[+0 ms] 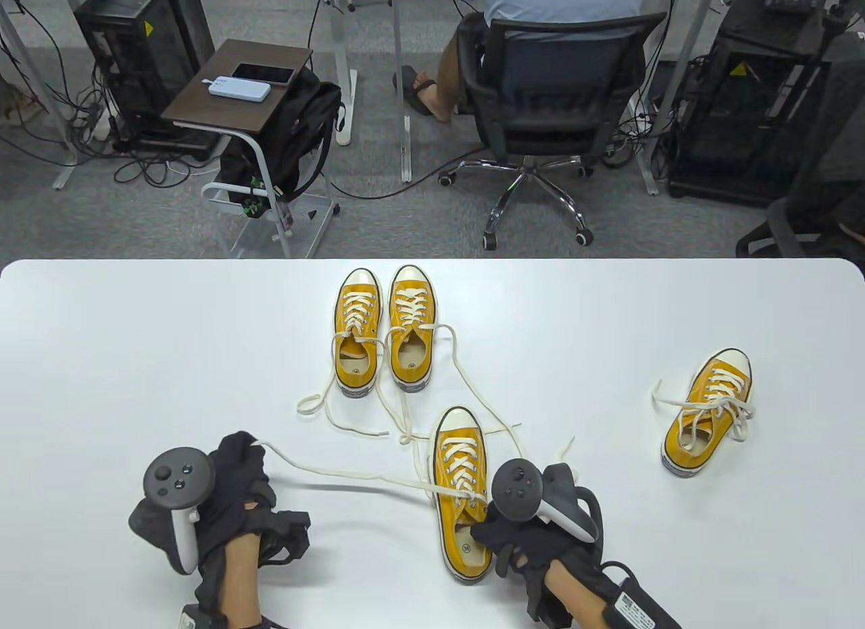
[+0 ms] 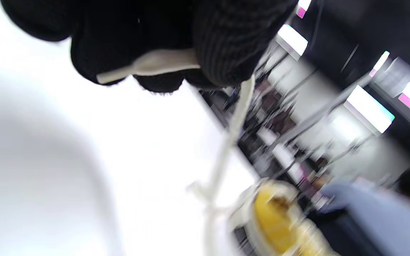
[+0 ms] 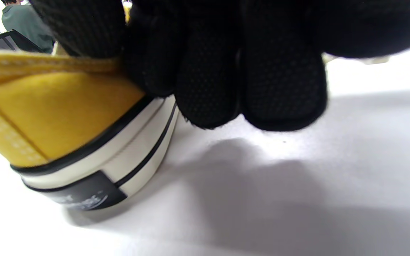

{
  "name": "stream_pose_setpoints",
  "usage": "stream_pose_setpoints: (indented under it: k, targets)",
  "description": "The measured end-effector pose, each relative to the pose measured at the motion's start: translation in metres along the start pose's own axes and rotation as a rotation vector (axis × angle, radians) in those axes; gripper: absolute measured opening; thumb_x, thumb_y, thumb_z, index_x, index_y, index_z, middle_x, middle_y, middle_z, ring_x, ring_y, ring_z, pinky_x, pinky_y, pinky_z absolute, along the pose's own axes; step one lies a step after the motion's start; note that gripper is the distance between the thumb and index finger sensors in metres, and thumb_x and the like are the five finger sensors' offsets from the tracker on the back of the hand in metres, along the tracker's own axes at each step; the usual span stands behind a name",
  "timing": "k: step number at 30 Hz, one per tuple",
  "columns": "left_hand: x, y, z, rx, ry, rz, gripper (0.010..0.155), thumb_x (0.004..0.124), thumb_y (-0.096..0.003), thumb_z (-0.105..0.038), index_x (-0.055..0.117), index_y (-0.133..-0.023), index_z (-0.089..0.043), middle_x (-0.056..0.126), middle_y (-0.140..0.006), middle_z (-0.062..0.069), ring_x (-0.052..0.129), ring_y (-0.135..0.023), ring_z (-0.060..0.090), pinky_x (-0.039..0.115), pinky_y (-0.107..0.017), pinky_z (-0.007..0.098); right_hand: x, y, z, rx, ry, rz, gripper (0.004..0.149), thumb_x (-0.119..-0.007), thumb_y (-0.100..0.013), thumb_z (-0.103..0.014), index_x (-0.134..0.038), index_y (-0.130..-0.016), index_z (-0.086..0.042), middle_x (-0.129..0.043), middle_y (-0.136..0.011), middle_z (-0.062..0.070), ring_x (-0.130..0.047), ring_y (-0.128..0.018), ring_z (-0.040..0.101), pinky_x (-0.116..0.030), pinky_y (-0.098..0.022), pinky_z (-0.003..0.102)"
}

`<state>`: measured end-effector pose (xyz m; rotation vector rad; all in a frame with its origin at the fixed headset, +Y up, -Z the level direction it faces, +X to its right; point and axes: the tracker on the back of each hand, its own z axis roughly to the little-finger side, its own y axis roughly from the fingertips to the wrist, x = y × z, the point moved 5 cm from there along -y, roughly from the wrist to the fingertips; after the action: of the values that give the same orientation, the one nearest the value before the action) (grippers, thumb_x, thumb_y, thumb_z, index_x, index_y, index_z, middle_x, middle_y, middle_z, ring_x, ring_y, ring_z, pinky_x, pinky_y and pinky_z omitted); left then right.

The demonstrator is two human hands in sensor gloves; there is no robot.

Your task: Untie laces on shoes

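Several yellow canvas sneakers with cream laces stand on the white table [image 1: 135, 359]. The nearest sneaker [image 1: 460, 487] is at the front centre. My right hand [image 1: 520, 527] grips its heel side [image 3: 59, 117], fingers [image 3: 247, 89] wrapped over the collar. My left hand [image 1: 233, 484] pinches the end of this sneaker's lace [image 1: 351, 477] and holds it stretched out to the left above the table; the lace end [image 2: 155, 65] shows between my fingers. A pair of sneakers [image 1: 385, 328] stands behind with loose laces trailing. A single sneaker [image 1: 706, 419] lies at the right.
Loose lace ends [image 1: 324, 403] from the pair lie across the table between the pair and the near sneaker. Beyond the table's far edge are an office chair [image 1: 540, 115] with a seated person and a small side table [image 1: 236, 82].
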<state>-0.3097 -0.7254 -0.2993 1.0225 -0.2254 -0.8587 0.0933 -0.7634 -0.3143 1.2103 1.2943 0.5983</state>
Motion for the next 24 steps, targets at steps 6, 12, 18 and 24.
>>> stream_pose_setpoints:
  k: [6, 12, 18, 24]
  targets:
    - [0.046, -0.006, -0.002, -0.062, -0.277, 0.229, 0.036, 0.084, -0.0474, -0.033, 0.093, -0.082, -0.029, 0.087, -0.091, 0.015, 0.086, -0.077, 0.045, 0.074, -0.054, 0.057, 0.000, 0.000, 0.001, -0.001, -0.014, -0.008, 0.038, -0.081, -0.044, -0.048, -0.087, -0.066, -0.018, -0.101, -0.063, 0.017, -0.101, -0.042, 0.040, -0.083, -0.026, 0.051]
    - [0.059, 0.000, -0.011, -0.044, -0.387, 0.244, 0.050, 0.078, -0.0488, -0.020, 0.083, -0.098, -0.026, 0.079, -0.102, 0.017, 0.081, -0.083, 0.047, 0.073, -0.056, 0.057, 0.000, 0.000, 0.001, 0.000, -0.013, -0.010, 0.038, -0.081, -0.044, -0.048, -0.086, -0.066, -0.018, -0.101, -0.064, 0.017, -0.101, -0.042, 0.040, -0.082, -0.026, 0.051]
    - [0.045, 0.038, -0.064, 0.199, -0.388, 0.006, 0.045, 0.081, -0.0489, -0.031, 0.085, -0.094, -0.030, 0.078, -0.103, 0.013, 0.080, -0.086, 0.044, 0.072, -0.059, 0.057, 0.004, 0.001, 0.003, 0.008, -0.021, -0.020, 0.040, -0.081, -0.043, -0.049, -0.089, -0.067, -0.018, -0.101, -0.063, 0.018, -0.101, -0.042, 0.041, -0.082, -0.027, 0.052]
    - [0.094, 0.068, -0.098, 0.544, -0.006, 0.148, 0.046, 0.078, -0.0488, -0.036, 0.088, -0.093, -0.031, 0.088, -0.097, 0.013, 0.088, -0.082, 0.044, 0.075, -0.056, 0.057, 0.032, 0.008, 0.008, 0.022, -0.133, 0.112, 0.039, -0.081, -0.044, -0.047, -0.090, -0.068, -0.018, -0.103, -0.058, 0.015, -0.102, -0.039, 0.039, -0.083, -0.025, 0.050]
